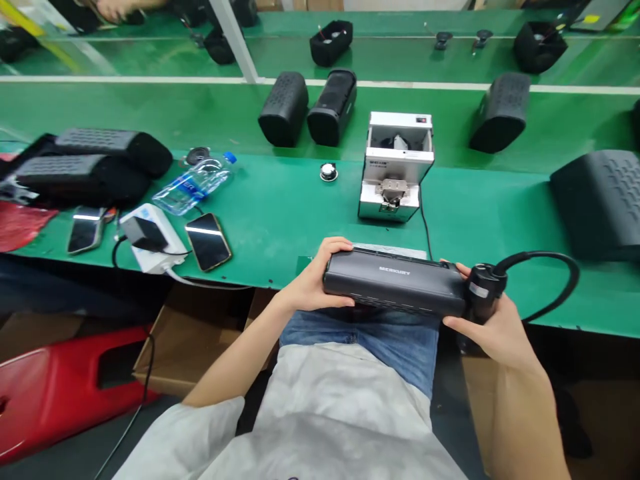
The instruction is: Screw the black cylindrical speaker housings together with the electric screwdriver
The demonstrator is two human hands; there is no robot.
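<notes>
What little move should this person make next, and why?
Perhaps firm up the left hand on the long, dark-grey, plastic-looking box lettered MERKURY: the right hand is at the box's other end but also seems to grasp the black cylindrical device with the looping black cable.

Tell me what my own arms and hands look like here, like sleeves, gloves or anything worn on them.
Your left hand and right hand are bare, with no gloves, ring or watch showing. Both forearms are uncovered. The left sleeve is short, loose, pale grey-white and faintly mottled, with no marking visible. The right sleeve is out of view.
</notes>
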